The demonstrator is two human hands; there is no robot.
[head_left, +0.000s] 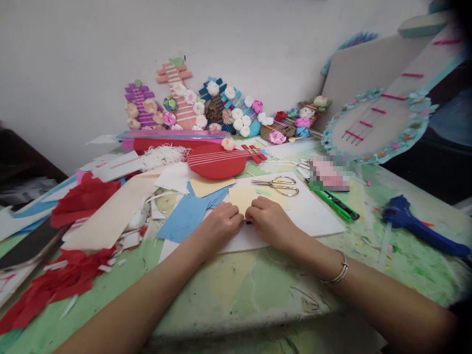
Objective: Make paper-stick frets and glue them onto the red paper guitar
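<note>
My left hand (220, 223) and my right hand (272, 220) meet over a white sheet (309, 211), fingers closed in a pinch. Between them they grip the near edge of a pale yellow paper piece (242, 195), which stands out beyond the fingertips. A small dark bit shows under the fingers; I cannot make it out. Blue paper pieces (184, 219) lie left of my left hand, with another yellow paper (211, 187) behind them. Gold-handled scissors (278, 184) rest on the white sheet past my right hand.
A red paper lute (217, 161) lies behind the sheet. To the right are a green utility knife (337, 204) and a blue glue gun (416, 223). Red crepe paper (70, 280) and scraps cover the left side. Several decorated instruments (180, 101) lean on the wall.
</note>
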